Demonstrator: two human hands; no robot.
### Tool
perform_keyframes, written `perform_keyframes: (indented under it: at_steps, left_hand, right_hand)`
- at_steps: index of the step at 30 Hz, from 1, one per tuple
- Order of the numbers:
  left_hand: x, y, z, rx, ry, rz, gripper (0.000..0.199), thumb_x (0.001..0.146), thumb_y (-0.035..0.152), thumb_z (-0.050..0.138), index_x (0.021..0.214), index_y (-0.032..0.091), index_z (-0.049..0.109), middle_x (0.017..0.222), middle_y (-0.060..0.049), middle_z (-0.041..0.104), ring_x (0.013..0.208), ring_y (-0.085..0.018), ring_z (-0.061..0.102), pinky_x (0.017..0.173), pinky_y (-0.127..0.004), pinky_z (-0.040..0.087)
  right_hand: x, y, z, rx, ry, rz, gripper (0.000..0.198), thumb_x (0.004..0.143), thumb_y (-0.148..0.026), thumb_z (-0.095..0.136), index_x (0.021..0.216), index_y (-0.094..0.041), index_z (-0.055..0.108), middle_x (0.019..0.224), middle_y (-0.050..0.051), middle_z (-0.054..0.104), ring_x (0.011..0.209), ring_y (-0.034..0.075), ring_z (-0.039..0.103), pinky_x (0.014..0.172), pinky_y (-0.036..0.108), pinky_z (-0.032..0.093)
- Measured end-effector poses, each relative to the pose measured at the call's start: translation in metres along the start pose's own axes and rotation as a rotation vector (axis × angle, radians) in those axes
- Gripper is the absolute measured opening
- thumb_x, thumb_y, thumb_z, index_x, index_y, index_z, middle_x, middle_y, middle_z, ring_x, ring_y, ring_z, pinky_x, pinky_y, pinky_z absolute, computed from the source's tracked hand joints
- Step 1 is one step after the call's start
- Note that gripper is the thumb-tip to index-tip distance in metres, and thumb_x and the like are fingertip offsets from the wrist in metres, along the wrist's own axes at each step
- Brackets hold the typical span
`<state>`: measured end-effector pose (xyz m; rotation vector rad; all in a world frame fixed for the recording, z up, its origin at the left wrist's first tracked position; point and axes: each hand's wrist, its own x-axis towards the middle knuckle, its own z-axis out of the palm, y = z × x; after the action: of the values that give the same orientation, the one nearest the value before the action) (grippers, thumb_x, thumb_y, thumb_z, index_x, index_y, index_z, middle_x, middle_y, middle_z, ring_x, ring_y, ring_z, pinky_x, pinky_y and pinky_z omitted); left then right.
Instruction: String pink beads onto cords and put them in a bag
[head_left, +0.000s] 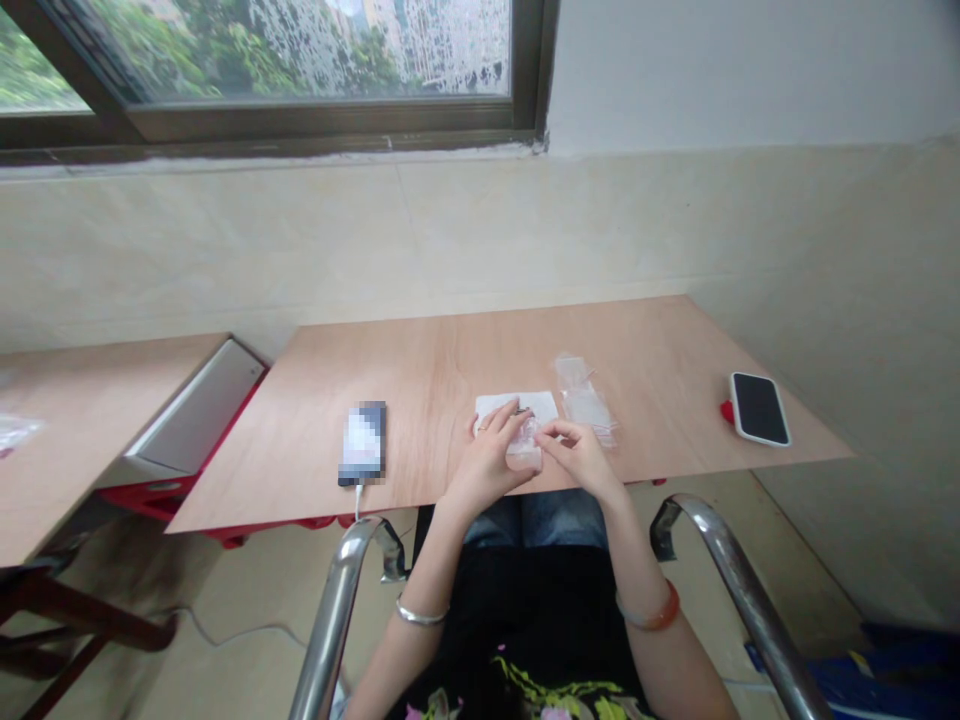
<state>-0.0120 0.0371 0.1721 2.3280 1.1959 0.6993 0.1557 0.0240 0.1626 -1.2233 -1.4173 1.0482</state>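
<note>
A small clear plastic bag (525, 432) is between my hands, over a white sheet (504, 402) on the table. My left hand (491, 450) comes over it from the left, fingers curved across its far side and thumb along its near edge, gripping it. My right hand (581, 455) pinches the bag's right side between thumb and forefinger. A small dark detail shows near my left fingertips, too small to make out. Just beyond my right hand lie several flat clear plastic bags (589, 405), loosely overlapping.
The wooden tabletop (427, 370) carries a phone (364, 440) with a white cable on the left. Another phone (760, 410), white-edged, rests at the right on something red. Metal armrests (330, 620) flank me. A second table (97, 420) stands left.
</note>
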Motion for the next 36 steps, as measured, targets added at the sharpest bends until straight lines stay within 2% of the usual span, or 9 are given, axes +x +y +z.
perform_keyframes:
  at_steps: [5,10,15,19,22,26,28,31,36]
  left_hand:
    - [0.023,0.002,-0.016,-0.061,0.003,0.058,0.082,0.062,0.04,0.077,0.133,0.027,0.037,0.131,-0.008,0.053,0.12,-0.026,0.049,0.111,-0.05,0.007]
    - [0.038,-0.004,-0.015,-0.089,-0.027,0.049,0.075,0.061,0.044,0.077,0.127,0.026,0.043,0.127,-0.006,0.057,0.115,-0.025,0.053,0.109,-0.049,0.01]
    - [0.036,-0.009,-0.005,-0.085,0.078,-0.038,0.062,0.067,0.044,0.074,0.121,0.025,0.05,0.114,-0.005,0.064,0.11,-0.025,0.056,0.106,-0.051,0.017]
    - [0.03,-0.01,-0.008,-0.119,0.145,-0.049,0.06,0.065,0.046,0.075,0.116,0.022,0.055,0.108,-0.006,0.065,0.104,-0.025,0.058,0.103,-0.048,0.027]
    - [0.025,-0.015,-0.013,-0.2,0.218,-0.104,0.062,0.065,0.045,0.076,0.117,0.02,0.055,0.102,-0.008,0.066,0.097,-0.024,0.06,0.096,-0.044,0.039]
    - [0.019,-0.024,-0.014,-0.303,0.282,-0.168,0.065,0.065,0.043,0.077,0.121,0.021,0.052,0.102,-0.008,0.066,0.096,-0.022,0.061,0.087,-0.039,0.046]
    - [0.016,-0.028,-0.012,-0.307,0.274,-0.163,0.062,0.066,0.042,0.076,0.119,0.021,0.053,0.104,-0.008,0.065,0.099,-0.022,0.061,0.089,-0.04,0.046]
    - [0.014,-0.031,-0.01,-0.269,0.279,-0.114,0.055,0.068,0.04,0.075,0.115,0.021,0.056,0.115,-0.009,0.061,0.111,-0.024,0.055,0.097,-0.044,0.041]
    - [0.012,-0.033,-0.016,-0.293,0.284,-0.054,0.048,0.071,0.036,0.073,0.115,0.024,0.058,0.12,-0.008,0.057,0.117,-0.023,0.051,0.101,-0.045,0.039]
  right_hand:
    - [0.018,-0.007,-0.005,-0.044,0.072,-0.074,0.018,0.077,-0.033,0.059,0.069,-0.019,0.066,0.071,0.002,0.061,0.069,0.015,0.055,0.058,0.024,0.041]
    - [0.031,-0.007,-0.008,-0.063,0.101,-0.095,0.02,0.079,-0.033,0.058,0.07,-0.018,0.067,0.073,0.003,0.061,0.072,0.015,0.056,0.061,0.024,0.043]
    - [0.033,-0.002,-0.004,0.04,0.1,-0.044,0.026,0.079,-0.042,0.06,0.074,-0.018,0.069,0.071,0.003,0.062,0.067,0.015,0.057,0.057,0.024,0.045]
    - [0.031,0.005,-0.005,0.142,0.143,0.015,0.037,0.082,-0.05,0.054,0.082,-0.017,0.07,0.074,0.005,0.065,0.062,0.014,0.058,0.057,0.025,0.047]
    - [0.033,0.023,-0.006,0.12,0.212,0.023,0.035,0.081,-0.047,0.054,0.086,-0.016,0.07,0.075,0.005,0.066,0.065,0.015,0.059,0.06,0.026,0.047]
    - [0.034,0.068,0.003,-0.248,0.243,0.092,0.013,0.072,-0.028,0.063,0.075,-0.016,0.068,0.068,0.004,0.065,0.064,0.017,0.057,0.063,0.029,0.044]
    - [0.034,0.091,0.01,-0.398,0.205,0.145,0.008,0.069,-0.021,0.064,0.073,-0.015,0.068,0.069,0.005,0.065,0.066,0.018,0.058,0.064,0.029,0.044]
    - [0.034,0.117,0.021,-0.497,0.199,0.154,0.011,0.069,-0.019,0.064,0.079,-0.015,0.068,0.075,0.005,0.065,0.07,0.018,0.059,0.067,0.028,0.044]
    - [0.037,0.133,0.029,-0.559,0.227,0.13,0.016,0.072,-0.019,0.062,0.086,-0.013,0.068,0.079,0.007,0.064,0.073,0.018,0.058,0.07,0.028,0.044]
